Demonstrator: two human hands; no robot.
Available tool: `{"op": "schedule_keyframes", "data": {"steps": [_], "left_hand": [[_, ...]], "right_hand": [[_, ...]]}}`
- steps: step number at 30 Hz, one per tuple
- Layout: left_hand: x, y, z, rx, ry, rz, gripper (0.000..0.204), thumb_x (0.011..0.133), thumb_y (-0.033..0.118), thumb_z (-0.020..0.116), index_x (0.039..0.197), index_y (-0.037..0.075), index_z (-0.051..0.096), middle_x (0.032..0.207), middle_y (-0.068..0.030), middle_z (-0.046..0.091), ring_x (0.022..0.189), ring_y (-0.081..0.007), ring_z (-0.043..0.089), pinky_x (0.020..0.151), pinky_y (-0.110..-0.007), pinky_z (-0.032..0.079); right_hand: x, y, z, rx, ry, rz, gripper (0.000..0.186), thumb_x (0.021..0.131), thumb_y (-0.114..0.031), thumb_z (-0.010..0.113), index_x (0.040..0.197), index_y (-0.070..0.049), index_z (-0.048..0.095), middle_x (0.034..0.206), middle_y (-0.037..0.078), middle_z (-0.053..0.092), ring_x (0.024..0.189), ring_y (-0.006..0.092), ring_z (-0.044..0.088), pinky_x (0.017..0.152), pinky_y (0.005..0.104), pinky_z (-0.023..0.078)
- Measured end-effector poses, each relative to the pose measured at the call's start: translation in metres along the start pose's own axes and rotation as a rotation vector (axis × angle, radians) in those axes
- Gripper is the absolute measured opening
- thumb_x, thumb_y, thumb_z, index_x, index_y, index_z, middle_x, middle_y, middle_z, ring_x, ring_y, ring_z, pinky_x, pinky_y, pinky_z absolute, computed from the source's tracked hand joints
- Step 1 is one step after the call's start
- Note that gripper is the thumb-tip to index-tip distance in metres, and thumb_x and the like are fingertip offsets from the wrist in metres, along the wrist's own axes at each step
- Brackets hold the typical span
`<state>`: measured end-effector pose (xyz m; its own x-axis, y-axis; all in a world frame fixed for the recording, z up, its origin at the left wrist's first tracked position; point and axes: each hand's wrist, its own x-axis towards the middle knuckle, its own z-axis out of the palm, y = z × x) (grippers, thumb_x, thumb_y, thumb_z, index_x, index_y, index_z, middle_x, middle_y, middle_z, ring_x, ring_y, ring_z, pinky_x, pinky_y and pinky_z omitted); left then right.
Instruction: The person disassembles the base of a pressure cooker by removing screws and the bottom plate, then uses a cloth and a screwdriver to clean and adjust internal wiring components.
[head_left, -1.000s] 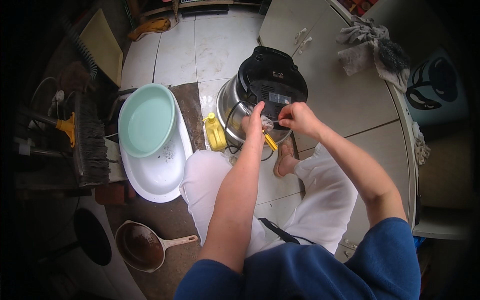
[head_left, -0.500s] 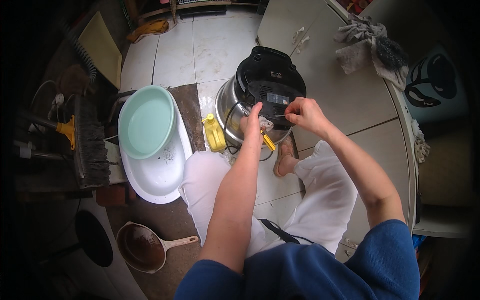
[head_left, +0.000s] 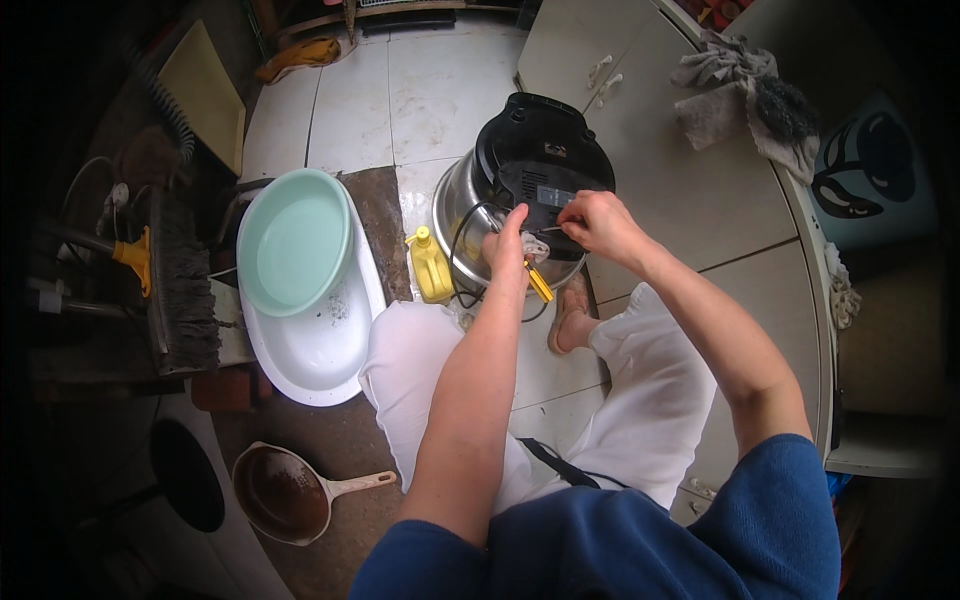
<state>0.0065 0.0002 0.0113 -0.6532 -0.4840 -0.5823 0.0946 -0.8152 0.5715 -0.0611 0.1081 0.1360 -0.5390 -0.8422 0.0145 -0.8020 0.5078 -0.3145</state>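
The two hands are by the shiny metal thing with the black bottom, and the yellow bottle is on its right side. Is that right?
Not quite: the yellow bottle is on the left side of the shiny metal thing, as the head view shows. The left hand and right hand are by it, just as you said.

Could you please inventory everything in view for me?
Appliance: 1, black and silver, centre
Cord: 1, black, beside appliance
Bottle: 1, yellow, left of appliance
Slim object: 1, yellow, right of bottle
Thin item: 1, pale, over appliance
Tub: 1, white, left
Basin: 1, pale green, on tub
Pan: 1, brown inside, lower left
Broom: 1, grey, far left
Cabinet: 1, off-white, right
Cloths: several, grey, on cabinet
Trousers: 1 pair, white, lower centre
Left hand: 1, bare, centre
Right hand: 1, bare, over appliance
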Motion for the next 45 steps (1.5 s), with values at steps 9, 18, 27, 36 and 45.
{"op": "schedule_keyframes", "data": {"steps": [9,18,27,36,45], "left_hand": [[0.005,-0.004,-0.002,0.007,-0.008,0.021,0.033,0.075,0.032,0.076,0.088,0.006,0.063,0.072,-0.0034,0.063,0.052,-0.0125,0.055,0.041,-0.025,0.034],[0.008,-0.006,-0.002,0.008,0.007,0.022,0.038,0.076,0.033,0.075,0.093,0.001,0.064,0.077,-0.0060,0.064,0.055,-0.0146,0.059,0.042,-0.027,0.039],[0.007,-0.006,-0.002,-0.009,-0.010,0.021,0.039,0.077,0.032,0.075,0.094,-0.001,0.064,0.080,-0.0073,0.066,0.058,-0.0155,0.061,0.043,-0.027,0.041],[0.003,-0.003,-0.001,-0.016,-0.016,0.030,0.038,0.076,0.032,0.076,0.093,0.000,0.064,0.078,-0.0064,0.065,0.056,-0.0147,0.059,0.042,-0.026,0.039],[0.002,-0.001,0.000,0.019,0.014,-0.005,0.036,0.075,0.034,0.076,0.090,0.004,0.063,0.075,-0.0046,0.064,0.054,-0.0136,0.057,0.042,-0.025,0.035]], "right_hand": [[-0.002,-0.004,0.006,0.033,0.049,-0.049,0.011,0.074,-0.004,0.067,0.085,-0.003,0.071,0.078,0.014,0.062,0.074,0.0310,0.062,0.067,0.0384,0.050],[-0.014,-0.003,0.011,0.236,-0.033,0.031,0.014,0.077,-0.007,0.067,0.088,-0.001,0.070,0.080,0.017,0.068,0.077,0.0311,0.066,0.071,0.0374,0.052],[-0.023,-0.002,0.006,0.226,-0.052,0.140,0.012,0.079,-0.009,0.066,0.088,-0.002,0.071,0.082,0.015,0.069,0.077,0.0278,0.067,0.071,0.0366,0.052],[-0.022,0.003,0.005,0.267,-0.016,0.194,0.013,0.080,-0.007,0.065,0.090,-0.001,0.070,0.087,0.017,0.068,0.081,0.0302,0.067,0.073,0.0374,0.052],[-0.014,0.000,0.008,0.162,0.058,0.077,0.012,0.079,-0.006,0.066,0.088,0.000,0.069,0.086,0.017,0.067,0.081,0.0333,0.065,0.072,0.0397,0.051]]}}
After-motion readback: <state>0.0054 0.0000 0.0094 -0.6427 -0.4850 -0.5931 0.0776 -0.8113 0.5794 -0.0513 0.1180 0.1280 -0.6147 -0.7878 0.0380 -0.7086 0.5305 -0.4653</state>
